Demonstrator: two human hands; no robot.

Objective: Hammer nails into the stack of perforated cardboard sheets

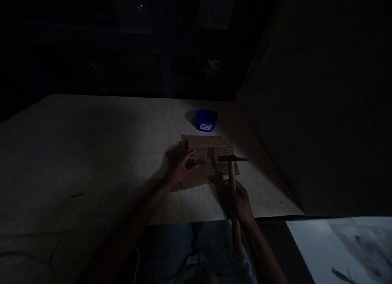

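Hammer (232,173) – where's it sitting, and who's got it? — poster1

Closest in, its wooden handle sticks back over the person's jeans (183,243). The right hand (239,204) is wrapped tight around the handle about halfway up. The metal head is out past the knuckles, over the near right part of the board (211,147). It's too dark to say if the head is touching it or just above. — poster2

And the other hand? — poster1

The left hand (180,169) is lying on the board's left edge with the fingers loosely curled. The fingertips are right by some small dark bits (196,163). I honestly can't tell if it's pinching one or just resting there. — poster2

What's the board like? — poster1

It's brownish and full of little holes, and it lies flat on the table (92,153) with more cardboard poking out underneath. — poster2

Anything further out? — poster1

A blue tub (206,120) with a label sits just past the board, not touching it. A big dark panel (321,133) stands on the right, and a pale sheet (321,243) is down in the near right corner. Behind the table it's all murk. — poster2
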